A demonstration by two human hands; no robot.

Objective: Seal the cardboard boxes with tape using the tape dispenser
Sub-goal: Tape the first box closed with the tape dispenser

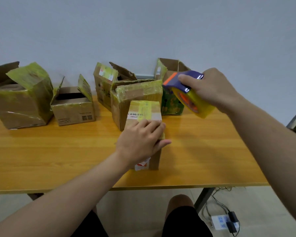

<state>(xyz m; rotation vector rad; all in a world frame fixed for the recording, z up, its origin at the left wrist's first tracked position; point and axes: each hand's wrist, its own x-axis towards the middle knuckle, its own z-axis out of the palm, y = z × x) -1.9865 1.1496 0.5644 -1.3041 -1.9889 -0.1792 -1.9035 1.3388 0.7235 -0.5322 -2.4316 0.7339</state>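
A small closed cardboard box (144, 111) with yellowish tape across its top and a white label stands at the middle of the wooden table (58, 151). My left hand (140, 142) rests on its near top edge, fingers spread flat over the top and thumb down the right side. My right hand (210, 88) grips a purple tape dispenser (184, 82) with an orange stripe and a roll of yellowish tape (195, 103), held in the air above and to the right of the box.
Several other cardboard boxes stand along the back: a large open one (20, 103) at far left, a smaller open one (73, 108), a taped one (137, 93) behind the small box, a green-printed one (171, 105). A power strip (222, 221) lies on the floor.
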